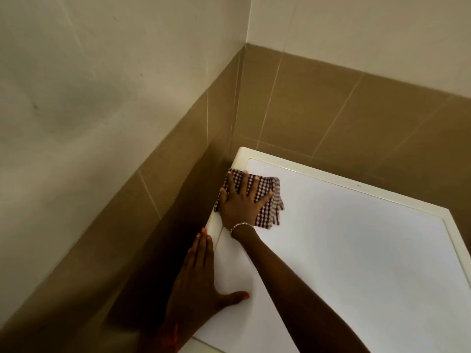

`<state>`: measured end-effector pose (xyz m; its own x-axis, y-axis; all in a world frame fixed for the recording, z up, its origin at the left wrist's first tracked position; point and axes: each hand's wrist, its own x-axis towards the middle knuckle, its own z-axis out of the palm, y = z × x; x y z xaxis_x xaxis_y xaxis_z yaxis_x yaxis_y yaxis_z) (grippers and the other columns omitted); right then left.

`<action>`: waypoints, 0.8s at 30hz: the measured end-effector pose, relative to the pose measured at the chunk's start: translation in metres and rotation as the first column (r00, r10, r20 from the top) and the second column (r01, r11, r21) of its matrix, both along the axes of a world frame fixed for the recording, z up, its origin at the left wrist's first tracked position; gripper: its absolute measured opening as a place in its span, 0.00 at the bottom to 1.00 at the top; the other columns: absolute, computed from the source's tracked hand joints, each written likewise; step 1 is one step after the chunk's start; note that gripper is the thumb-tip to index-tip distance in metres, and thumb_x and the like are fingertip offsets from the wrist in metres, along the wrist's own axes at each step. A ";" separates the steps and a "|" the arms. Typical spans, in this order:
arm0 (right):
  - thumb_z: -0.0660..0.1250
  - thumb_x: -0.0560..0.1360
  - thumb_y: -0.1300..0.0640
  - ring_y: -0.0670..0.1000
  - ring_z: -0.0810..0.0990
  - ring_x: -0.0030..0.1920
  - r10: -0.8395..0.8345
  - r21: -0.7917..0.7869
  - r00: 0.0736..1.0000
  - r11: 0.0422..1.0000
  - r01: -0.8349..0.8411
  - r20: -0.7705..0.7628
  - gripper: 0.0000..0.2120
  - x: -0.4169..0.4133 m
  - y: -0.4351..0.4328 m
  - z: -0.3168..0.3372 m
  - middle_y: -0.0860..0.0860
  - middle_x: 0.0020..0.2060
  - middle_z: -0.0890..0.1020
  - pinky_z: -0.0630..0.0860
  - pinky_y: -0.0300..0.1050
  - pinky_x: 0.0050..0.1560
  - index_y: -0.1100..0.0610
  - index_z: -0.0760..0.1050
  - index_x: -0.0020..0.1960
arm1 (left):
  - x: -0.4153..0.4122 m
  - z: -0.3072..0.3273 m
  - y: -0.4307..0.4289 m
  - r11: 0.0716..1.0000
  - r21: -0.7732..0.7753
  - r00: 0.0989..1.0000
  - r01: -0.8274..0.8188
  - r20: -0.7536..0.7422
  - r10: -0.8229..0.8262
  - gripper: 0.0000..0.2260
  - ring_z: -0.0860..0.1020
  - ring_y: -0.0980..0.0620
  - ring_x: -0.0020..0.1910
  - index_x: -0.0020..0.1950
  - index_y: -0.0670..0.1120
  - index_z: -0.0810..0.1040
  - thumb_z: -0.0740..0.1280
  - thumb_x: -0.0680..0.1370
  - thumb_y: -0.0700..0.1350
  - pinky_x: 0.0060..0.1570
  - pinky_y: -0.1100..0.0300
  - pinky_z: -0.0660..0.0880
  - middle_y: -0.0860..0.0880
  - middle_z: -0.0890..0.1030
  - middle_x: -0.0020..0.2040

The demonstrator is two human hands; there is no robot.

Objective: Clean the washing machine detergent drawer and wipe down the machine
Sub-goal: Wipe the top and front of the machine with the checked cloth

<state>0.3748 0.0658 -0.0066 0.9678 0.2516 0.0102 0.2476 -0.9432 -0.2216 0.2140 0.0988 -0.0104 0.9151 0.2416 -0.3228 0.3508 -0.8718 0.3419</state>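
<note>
The washing machine's flat white top (356, 250) fills the lower right, framed by a cream rim (331, 178). A dark red and white checked cloth (270, 207) lies on the top near the far left corner. My right hand (242, 202) presses flat on the cloth with its fingers spread, and a bracelet sits on that wrist. My left hand (196, 273) lies flat along the machine's left edge, fingers pointing away and thumb resting on the top. The detergent drawer is out of view.
The machine stands in a corner. Brown wall tiles (331, 103) run behind it and along its left side, with pale painted wall (102, 72) above. A narrow dark gap (178, 212) separates the machine's left side from the tiled wall.
</note>
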 end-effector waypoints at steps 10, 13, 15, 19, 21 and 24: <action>0.46 0.79 0.42 0.56 0.42 0.76 0.037 0.027 0.994 0.999 -0.035 -0.101 0.24 0.106 -0.022 0.010 0.50 0.76 0.48 0.35 0.70 0.67 0.41 0.50 0.74 | -0.009 0.006 0.002 0.999 -0.032 0.991 0.003 0.137 0.001 0.59 0.36 0.56 0.70 0.70 0.49 0.28 0.43 0.51 0.82 0.67 0.58 0.42 0.53 0.31 0.71; 0.46 0.79 0.41 0.56 0.43 0.76 -0.086 0.008 0.994 0.996 0.087 -0.060 0.24 0.109 -0.048 0.005 0.50 0.76 0.49 0.35 0.71 0.66 0.40 0.50 0.74 | -0.011 0.010 0.001 1.000 0.007 0.986 0.011 0.168 -0.012 0.60 0.33 0.57 0.70 0.73 0.46 0.31 0.47 0.53 0.80 0.67 0.61 0.38 0.53 0.31 0.71; 0.45 0.79 0.42 0.56 0.42 0.76 -0.166 0.012 0.985 0.986 0.167 -0.055 0.24 0.105 -0.065 0.004 0.50 0.76 0.49 0.34 0.72 0.66 0.41 0.50 0.74 | -0.011 0.010 0.000 1.000 0.025 0.985 0.012 0.171 -0.016 0.61 0.34 0.56 0.70 0.74 0.44 0.34 0.44 0.52 0.81 0.68 0.60 0.39 0.50 0.32 0.73; 0.45 0.79 0.43 0.59 0.40 0.75 -0.340 -0.013 0.935 0.940 0.340 -0.099 0.25 0.070 -0.082 0.006 0.53 0.76 0.47 0.35 0.73 0.65 0.44 0.47 0.75 | -0.010 0.008 0.001 0.999 0.039 0.986 0.031 0.160 -0.037 0.63 0.35 0.55 0.71 0.75 0.42 0.37 0.38 0.50 0.82 0.69 0.59 0.40 0.46 0.38 0.77; 0.45 0.79 0.44 0.61 0.40 0.75 -0.404 -0.022 0.911 0.915 0.403 -0.080 0.26 0.040 -0.075 0.003 0.55 0.76 0.47 0.35 0.74 0.64 0.46 0.47 0.76 | -0.009 0.008 0.001 0.999 0.033 0.987 0.032 0.156 -0.037 0.64 0.36 0.55 0.71 0.75 0.42 0.38 0.37 0.50 0.82 0.69 0.59 0.40 0.45 0.39 0.77; 0.45 0.79 0.44 0.61 0.41 0.75 -0.264 -0.046 0.964 0.964 0.263 -0.017 0.25 0.014 -0.068 -0.003 0.55 0.76 0.46 0.34 0.74 0.63 0.46 0.47 0.75 | -0.008 0.009 0.001 0.999 0.043 0.989 0.031 0.144 -0.037 0.65 0.35 0.55 0.70 0.75 0.42 0.38 0.36 0.49 0.83 0.68 0.59 0.39 0.45 0.39 0.77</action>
